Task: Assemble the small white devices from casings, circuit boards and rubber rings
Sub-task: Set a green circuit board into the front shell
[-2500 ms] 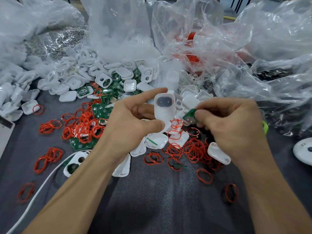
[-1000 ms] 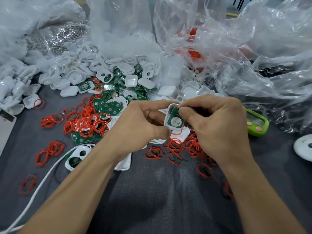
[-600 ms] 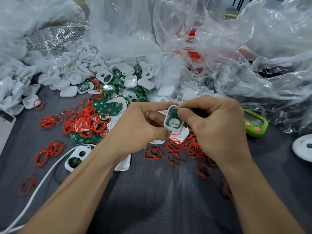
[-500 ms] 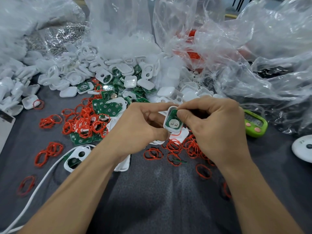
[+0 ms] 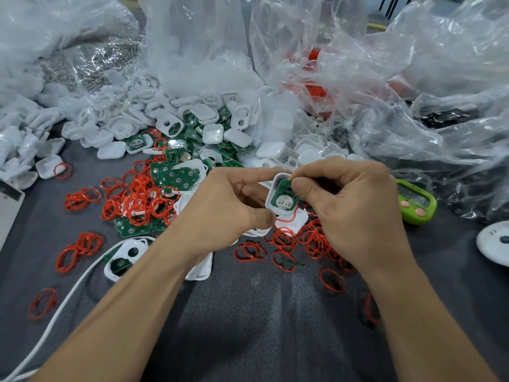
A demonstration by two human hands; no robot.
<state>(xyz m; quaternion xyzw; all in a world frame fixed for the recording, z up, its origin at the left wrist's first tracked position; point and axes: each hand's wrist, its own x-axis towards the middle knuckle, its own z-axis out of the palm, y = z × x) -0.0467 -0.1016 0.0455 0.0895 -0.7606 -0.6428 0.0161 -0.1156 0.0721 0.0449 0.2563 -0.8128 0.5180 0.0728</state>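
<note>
- Left of the work area: loose red rings [image 5: 137, 199] lie heaped on the grey cloth [image 5: 248, 312], mixed with spare green boards. None is in either hand.
- Left hand [image 5: 220, 205]: the fingers are curled, forefinger above and thumb below, and grip the white casing [image 5: 270, 198] by its left edge. I hold it above the cloth, near the middle of the view, with its open side toward the camera.
- Centre: the board [image 5: 283, 195] now sits inside the casing. 2.5 s ago the casing was empty and the board was apart from it, pinched in the other hand. I judge the insertion step done or nearly done.
- Right hand [image 5: 349, 208]: the fingers are curled. The thumb tip presses the board's upper right corner and the forefinger lies along the casing's top rim.
- Against half a second ago, the grip and the casing's tilt are nearly unchanged. I read this as final seating pressure. I cannot tell whether the board is fully down.
- Next step, by my judgement: fit a ring. The nearest ones lie just below the hands.
- Right: a green timer [image 5: 416, 201] lies on the cloth, untouched.
</note>
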